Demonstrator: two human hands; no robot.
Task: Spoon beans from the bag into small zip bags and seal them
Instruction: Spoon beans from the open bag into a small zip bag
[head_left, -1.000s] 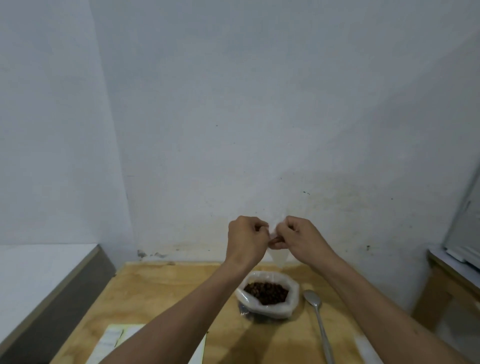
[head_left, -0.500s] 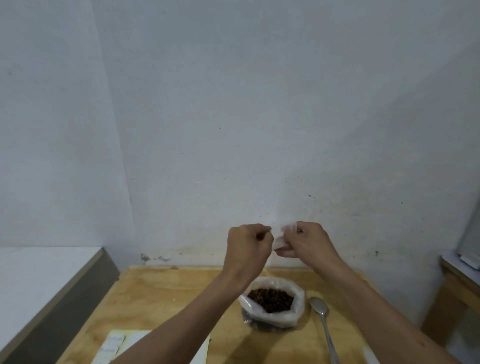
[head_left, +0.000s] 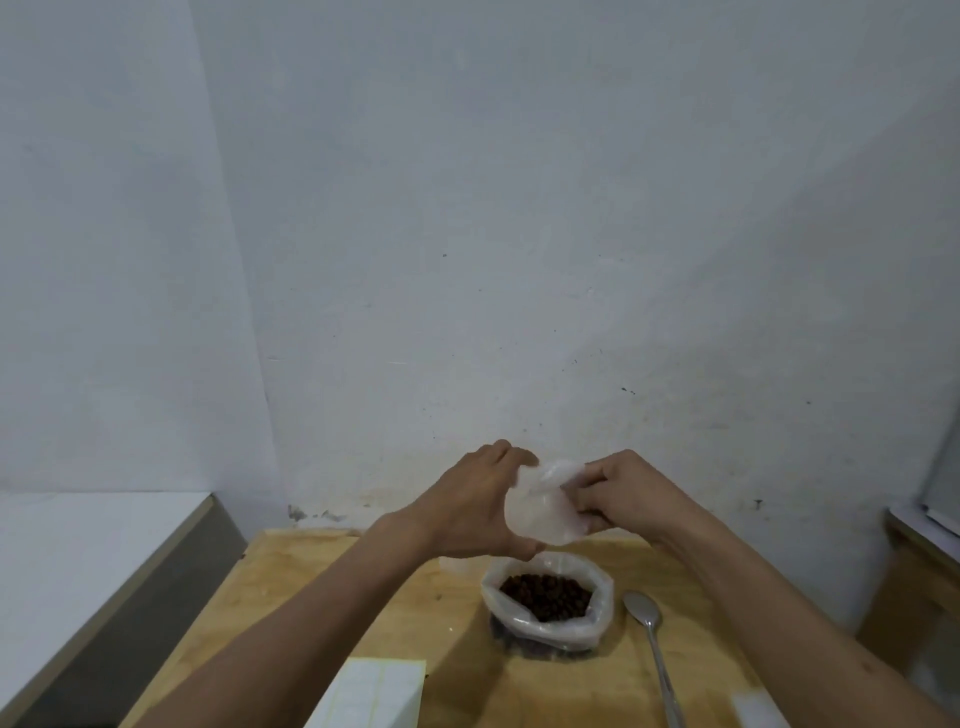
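Observation:
A small clear zip bag (head_left: 540, 506) is held in the air between both hands, above the table. My left hand (head_left: 470, 506) grips its left side, thumb underneath. My right hand (head_left: 621, 493) pinches its right edge. I cannot tell whether the zip bag holds anything. Directly below stands the open plastic bag of dark brown beans (head_left: 548, 603), its rim rolled down. A metal spoon (head_left: 649, 644) lies on the table just right of the bean bag, bowl pointing away from me.
The wooden table (head_left: 322, 597) stands against a pale wall. A stack of white zip bags (head_left: 374, 693) lies near the front edge, and another white piece (head_left: 753, 709) at the front right. A white ledge (head_left: 78, 561) runs along the left; another table (head_left: 919, 561) stands right.
Both hands have spread the zip bag apart; it now shows as a wide clear sheet between them instead of a small pinched strip. The head camera has tilted slightly down.

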